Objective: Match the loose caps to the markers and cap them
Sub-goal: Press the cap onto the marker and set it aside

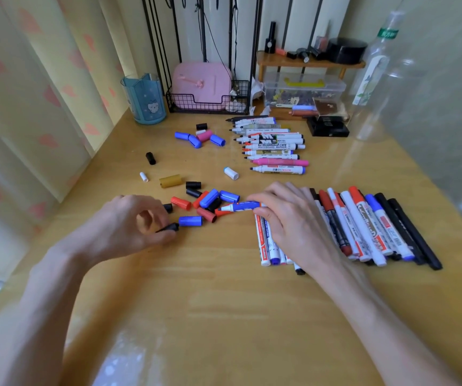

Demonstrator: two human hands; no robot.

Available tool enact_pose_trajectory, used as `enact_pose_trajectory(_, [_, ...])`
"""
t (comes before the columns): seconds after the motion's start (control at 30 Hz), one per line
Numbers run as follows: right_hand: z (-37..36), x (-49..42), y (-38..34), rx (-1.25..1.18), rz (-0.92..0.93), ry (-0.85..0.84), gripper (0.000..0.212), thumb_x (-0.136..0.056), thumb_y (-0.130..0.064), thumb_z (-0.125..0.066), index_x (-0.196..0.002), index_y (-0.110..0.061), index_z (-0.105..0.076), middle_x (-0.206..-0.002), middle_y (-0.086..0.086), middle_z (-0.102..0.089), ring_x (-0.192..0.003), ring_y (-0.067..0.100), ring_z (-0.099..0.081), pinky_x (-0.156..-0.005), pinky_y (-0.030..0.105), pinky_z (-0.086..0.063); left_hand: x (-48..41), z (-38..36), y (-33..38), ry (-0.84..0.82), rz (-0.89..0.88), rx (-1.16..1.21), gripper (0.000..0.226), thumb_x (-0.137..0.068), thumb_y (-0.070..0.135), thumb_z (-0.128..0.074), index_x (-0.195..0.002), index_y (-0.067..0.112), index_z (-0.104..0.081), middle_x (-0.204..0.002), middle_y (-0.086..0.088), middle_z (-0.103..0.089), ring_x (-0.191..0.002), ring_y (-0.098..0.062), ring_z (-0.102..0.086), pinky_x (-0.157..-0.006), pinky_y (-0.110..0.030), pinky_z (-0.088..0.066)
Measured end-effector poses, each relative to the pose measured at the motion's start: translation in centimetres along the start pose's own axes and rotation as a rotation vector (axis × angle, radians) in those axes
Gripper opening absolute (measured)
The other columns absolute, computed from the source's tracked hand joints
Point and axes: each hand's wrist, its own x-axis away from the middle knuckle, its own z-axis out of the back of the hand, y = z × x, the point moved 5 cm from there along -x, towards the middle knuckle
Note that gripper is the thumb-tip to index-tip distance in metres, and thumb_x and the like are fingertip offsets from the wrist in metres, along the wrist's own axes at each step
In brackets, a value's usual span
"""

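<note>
My right hand (pixel 288 218) grips an uncapped blue-and-white marker (pixel 241 206), its black tip pointing left toward the cap pile. My left hand (pixel 132 218) pinches a black cap (pixel 170 227) at the table surface. A blue cap (pixel 190 220) lies just right of it. Several loose red, blue and black caps (pixel 207 201) sit heaped between my hands. Under and to the right of my right hand lies a row of capped markers (pixel 369 227). Farther back is a row of uncapped markers (pixel 271 143), tips pointing left.
More loose caps lie farther back: a blue and pink group (pixel 200 137), a gold cap (pixel 170 181), a white cap (pixel 231 173), a black cap (pixel 150 158). A blue pen cup (pixel 145 100), wire basket (pixel 207 103), plastic box (pixel 303 89) and clear bottle (pixel 371 79) line the back.
</note>
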Motion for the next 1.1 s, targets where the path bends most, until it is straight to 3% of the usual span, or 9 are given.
enact_pose_trajectory(0.1, [0.0,0.0,-0.3,-0.012,0.021,0.016,0.025,-0.095,-0.007,-0.072,-0.116,-0.020,-0.073,-0.100,-0.008,-0.061,-0.090,0.018,-0.056,-0.078,0.039,-0.040,-0.3,-0.2,1.8,0.059,-0.062,0.200,0.017,-0.084,0.039,-0.082,-0.088,0.026,-0.072,-0.088,0.012,-0.075,-0.086,-0.011,-0.072,-0.073,-0.034,-0.056])
enact_pose_trajectory(0.2, [0.1,0.0,-0.8,-0.025,0.044,0.033,0.026,-0.095,-0.006,-0.072,-0.117,-0.020,-0.073,-0.101,-0.007,-0.061,-0.090,0.018,-0.056,-0.078,0.040,-0.040,-0.4,-1.1,3.3,0.093,-0.118,0.296,0.016,-0.085,0.036,-0.082,-0.089,0.025,-0.070,-0.089,0.010,-0.075,-0.080,-0.016,-0.071,-0.074,-0.033,-0.059])
enact_pose_trajectory(0.37, [0.2,0.0,-1.7,-0.036,0.092,0.052,0.024,-0.096,-0.008,-0.068,-0.115,-0.020,-0.075,-0.099,-0.006,-0.061,-0.088,0.022,-0.056,-0.076,0.041,-0.039,-0.6,-1.7,4.4,0.169,-0.171,0.296,0.015,-0.087,0.029,-0.083,-0.090,0.030,-0.068,-0.087,0.013,-0.073,-0.076,-0.016,-0.069,-0.066,-0.031,-0.050])
enact_pose_trajectory(0.53, [-0.1,0.1,-2.2,-0.036,0.106,0.047,0.024,-0.096,-0.008,-0.070,-0.116,-0.019,-0.075,-0.098,-0.005,-0.062,-0.086,0.022,-0.056,-0.074,0.038,-0.036,-0.7,-2.3,4.8,0.226,-0.191,0.301,0.014,-0.087,0.036,-0.081,-0.096,0.029,-0.072,-0.085,0.012,-0.072,-0.077,-0.017,-0.068,-0.066,-0.026,-0.048])
enact_pose_trajectory(0.7, [1.4,-0.4,-0.2,-0.018,0.028,0.111,0.028,-0.093,-0.005,-0.073,-0.117,-0.019,-0.076,-0.099,-0.004,-0.063,-0.093,0.020,-0.059,-0.078,0.034,-0.035,-0.7,-1.6,4.5,0.293,-0.180,0.297,0.015,-0.089,0.033,-0.080,-0.099,0.025,-0.073,-0.093,0.012,-0.075,-0.078,-0.015,-0.070,-0.068,-0.042,-0.053])
enact_pose_trajectory(0.83, [1.2,-0.3,-0.8,-0.030,0.058,0.108,0.032,-0.090,0.001,-0.075,-0.117,-0.018,-0.077,-0.099,-0.004,-0.064,-0.093,0.019,-0.058,-0.078,0.040,-0.040,-0.8,-2.0,4.5,0.273,-0.204,0.295,0.021,-0.087,0.043,-0.078,-0.101,0.029,-0.072,-0.096,0.010,-0.075,-0.082,-0.019,-0.071,-0.068,-0.042,-0.054])
enact_pose_trajectory(1.0, [0.7,-0.1,-2.0,-0.053,0.107,0.095,0.025,-0.096,-0.008,-0.070,-0.118,-0.018,-0.076,-0.099,-0.003,-0.063,-0.088,0.023,-0.057,-0.075,0.041,-0.039,-1.0,-2.6,4.5,0.308,-0.234,0.301,0.028,-0.088,0.043,-0.082,-0.109,0.026,-0.077,-0.096,0.010,-0.075,-0.082,-0.019,-0.067,-0.068,-0.031,-0.052])
enact_pose_trajectory(1.1, [0.5,0.0,-2.2,-0.055,0.116,0.097,0.023,-0.097,-0.014,-0.068,-0.118,-0.019,-0.076,-0.098,-0.004,-0.063,-0.086,0.022,-0.057,-0.073,0.039,-0.038,-1.1,-2.9,4.8,0.333,-0.264,0.280,0.028,-0.088,0.042,-0.078,-0.108,0.022,-0.079,-0.091,0.009,-0.072,-0.075,-0.021,-0.063,-0.068,-0.036,-0.052])
